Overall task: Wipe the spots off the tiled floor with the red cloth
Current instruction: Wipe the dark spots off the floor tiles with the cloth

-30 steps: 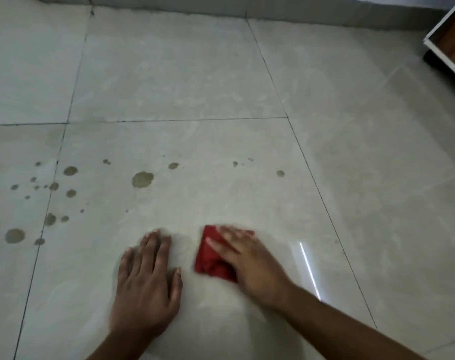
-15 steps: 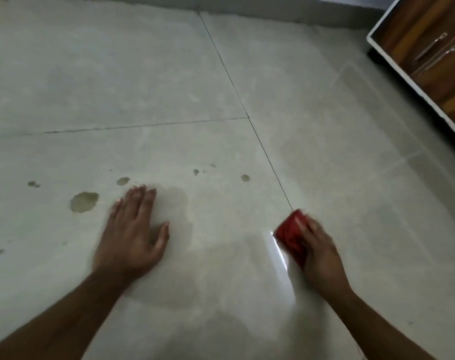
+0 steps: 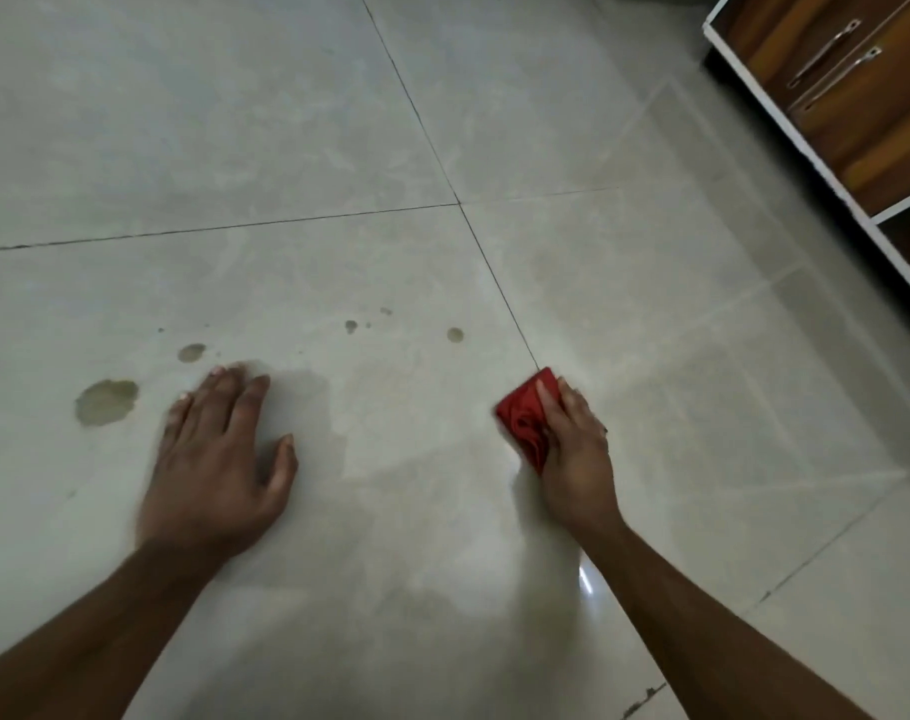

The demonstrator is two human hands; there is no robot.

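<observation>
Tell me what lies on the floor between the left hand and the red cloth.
Head view: bare tile between left hand and red cloth; no spots there.

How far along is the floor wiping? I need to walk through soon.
Done: the tile patch between the hands shows no spots. In hand: the right hand presses the red cloth on the floor. Left: the big spot beside the left hand, and smaller spots farther out.

Floor [image 3: 286,122]: pale glossy tiles, dark grout lines.
Spots [image 3: 105,401]: brownish, toward 9 o'clock.
Red cloth [image 3: 523,415]: on floor, under right hand [image 3: 572,449].
Left hand [image 3: 213,459]: flat, palm down.
Cabinet [image 3: 853,96]: 2 o'clock.
</observation>
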